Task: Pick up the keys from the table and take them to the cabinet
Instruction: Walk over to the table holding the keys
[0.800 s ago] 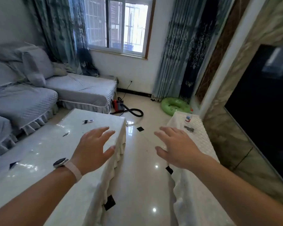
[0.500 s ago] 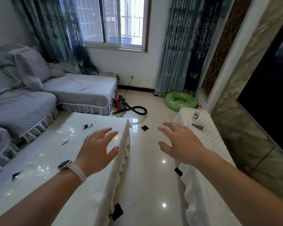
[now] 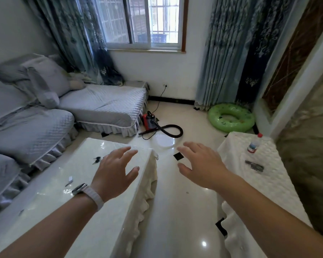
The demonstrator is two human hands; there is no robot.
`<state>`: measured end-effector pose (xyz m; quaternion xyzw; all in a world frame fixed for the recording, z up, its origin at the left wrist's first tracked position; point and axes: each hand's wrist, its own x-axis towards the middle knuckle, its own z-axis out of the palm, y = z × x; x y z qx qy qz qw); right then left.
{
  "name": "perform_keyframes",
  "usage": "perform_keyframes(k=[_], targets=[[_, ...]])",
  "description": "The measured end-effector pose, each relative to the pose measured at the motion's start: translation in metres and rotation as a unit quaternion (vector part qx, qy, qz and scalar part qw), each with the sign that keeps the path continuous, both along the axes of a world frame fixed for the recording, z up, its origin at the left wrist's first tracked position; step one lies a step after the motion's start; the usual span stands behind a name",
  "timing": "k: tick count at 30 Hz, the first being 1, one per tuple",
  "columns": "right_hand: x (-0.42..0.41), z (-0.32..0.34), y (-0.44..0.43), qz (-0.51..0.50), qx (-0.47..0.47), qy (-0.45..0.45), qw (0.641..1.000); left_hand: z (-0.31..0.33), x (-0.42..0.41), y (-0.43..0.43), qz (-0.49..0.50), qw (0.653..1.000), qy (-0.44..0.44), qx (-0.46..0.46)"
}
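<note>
Left hand (image 3: 116,172) out over the glossy table (image 3: 50,198), fingers spread apart, palm down, nothing in it. Right hand (image 3: 201,168) mirrors it, fingers splayed wide and empty, hanging over the strip of shiny floor between the table and the cloth-covered cabinet (image 3: 280,183) on the right.

Now the keys (image 3: 97,159): a small dark bunch lying flat on the tabletop, toward the far end, just left of the left hand's fingers and a shade farther out. Close, but apart; no contact yet. The bunch looks stretched roughly left to right across the table, though it is too small to read a clear long axis.

That puts the left hand plainly nearer. The right hand sits well away, on the other side of the table's frilled edge. My call: the reach is on and the grasp not begun, so the task is at its opening step. The left hand would need to slide left and a touch farther, then drop onto the bunch. The slick surface could let the keys skate under a sloppy pinch.

Elsewhere on the table, a small pale scrap (image 3: 69,182) lies nearer, left of the watch (image 3: 80,189) on the left wrist. On the cabinet sit a small bottle (image 3: 254,145) and a dark flat object (image 3: 254,166).
</note>
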<state>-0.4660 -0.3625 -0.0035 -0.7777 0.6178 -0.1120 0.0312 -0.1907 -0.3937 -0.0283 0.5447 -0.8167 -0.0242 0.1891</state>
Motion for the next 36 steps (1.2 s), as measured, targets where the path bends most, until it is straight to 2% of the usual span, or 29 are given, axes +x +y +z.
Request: perform_keyframes(k=[9, 13, 18, 22, 27, 33, 36], targets=[[-0.034, -0.007, -0.151, 0.047, 0.021, 0.013, 0.999, -0.008, -0.023, -0.131, 0.06, 0.996, 0.053, 0.025], [-0.028, -0.018, -0.225, 0.054, 0.033, 0.011, 0.998, -0.026, -0.022, -0.202, 0.067, 0.995, 0.065, 0.03], [-0.01, -0.032, -0.337, 0.073, 0.046, 0.051, 0.995, -0.059, -0.005, -0.313, 0.079, 0.992, 0.08, 0.059], [0.014, -0.027, -0.435, 0.086, 0.076, 0.058, 0.992, -0.058, 0.015, -0.398, 0.109, 0.983, 0.127, 0.08], [0.066, -0.014, -0.543, 0.14, 0.051, 0.077, 0.986, -0.045, 0.06, -0.485, 0.137, 0.982, 0.116, 0.058], [0.133, -0.021, -0.634, 0.237, 0.045, 0.064, 0.968, -0.044, 0.116, -0.535, 0.198, 0.977, 0.072, 0.028], [0.168, -0.034, -0.683, 0.294, 0.052, 0.066, 0.952, -0.054, 0.142, -0.547, 0.259, 0.963, 0.063, 0.04]])
